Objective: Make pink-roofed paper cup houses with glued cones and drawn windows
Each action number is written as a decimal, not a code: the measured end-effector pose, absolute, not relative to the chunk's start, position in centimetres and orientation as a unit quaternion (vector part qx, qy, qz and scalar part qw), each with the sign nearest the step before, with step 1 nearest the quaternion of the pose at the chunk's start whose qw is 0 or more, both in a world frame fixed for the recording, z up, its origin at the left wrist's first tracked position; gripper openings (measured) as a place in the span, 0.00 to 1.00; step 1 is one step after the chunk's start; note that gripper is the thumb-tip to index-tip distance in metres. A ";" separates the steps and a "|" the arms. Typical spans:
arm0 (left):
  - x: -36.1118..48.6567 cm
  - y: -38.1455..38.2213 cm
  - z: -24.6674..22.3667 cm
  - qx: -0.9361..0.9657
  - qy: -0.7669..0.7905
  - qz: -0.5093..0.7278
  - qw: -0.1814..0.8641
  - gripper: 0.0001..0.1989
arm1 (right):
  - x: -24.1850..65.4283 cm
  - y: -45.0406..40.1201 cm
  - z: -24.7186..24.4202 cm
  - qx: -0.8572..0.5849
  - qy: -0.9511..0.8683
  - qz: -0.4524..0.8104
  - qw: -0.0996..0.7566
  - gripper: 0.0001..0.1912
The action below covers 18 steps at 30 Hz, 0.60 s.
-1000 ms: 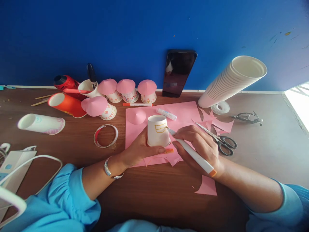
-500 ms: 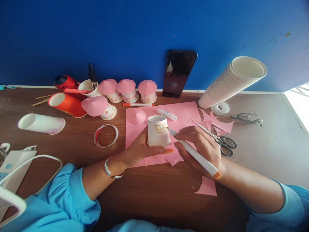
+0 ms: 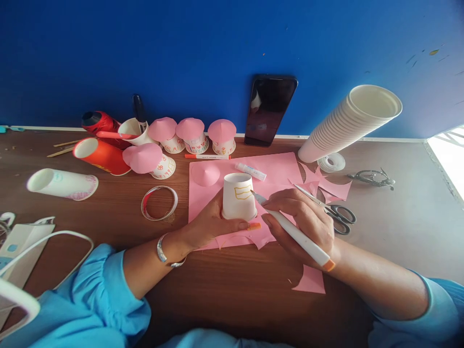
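Note:
My left hand (image 3: 208,222) is wrapped round the lower part of a white paper cup (image 3: 237,203), which has a yellow outline drawn on its side. An orange marker cap (image 3: 254,226) lies by the thumb of that hand. In my right hand (image 3: 306,220) is a white marker (image 3: 295,234) with an orange end, its tip at the right edge of the yellow drawing. Under both hands is a pink paper sheet (image 3: 275,164), bearing a pink paper cone (image 3: 205,174) and a glue stick (image 3: 251,171).
Small decorated cups with pink cone tops (image 3: 222,131) stand at the back. A phone (image 3: 270,111) leans on the blue wall beside a tall cup stack (image 3: 337,125). Scissors (image 3: 340,218) lie right, a tape roll (image 3: 159,203) left, near a red cup (image 3: 103,155).
The cup has shifted very slightly to the right with the marker. Both hands keep their hold.

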State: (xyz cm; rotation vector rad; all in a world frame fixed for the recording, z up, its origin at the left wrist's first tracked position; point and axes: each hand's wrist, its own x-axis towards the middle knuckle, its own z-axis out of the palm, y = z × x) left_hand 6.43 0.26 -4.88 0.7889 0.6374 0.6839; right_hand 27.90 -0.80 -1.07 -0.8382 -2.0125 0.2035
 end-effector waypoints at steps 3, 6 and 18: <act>6.6 0.3 -4.6 0.382 0.295 0.315 0.817 0.26 | 27.8 -0.8 -1.0 -0.336 -0.820 0.086 0.456 0.07; 6.7 0.3 -4.3 0.396 0.287 0.315 0.813 0.25 | 27.7 -0.9 -1.0 -0.333 -0.821 0.086 0.456 0.07; 6.7 0.3 -4.3 0.383 0.282 0.310 0.823 0.29 | 27.8 -0.9 -1.1 -0.333 -0.824 0.089 0.450 0.07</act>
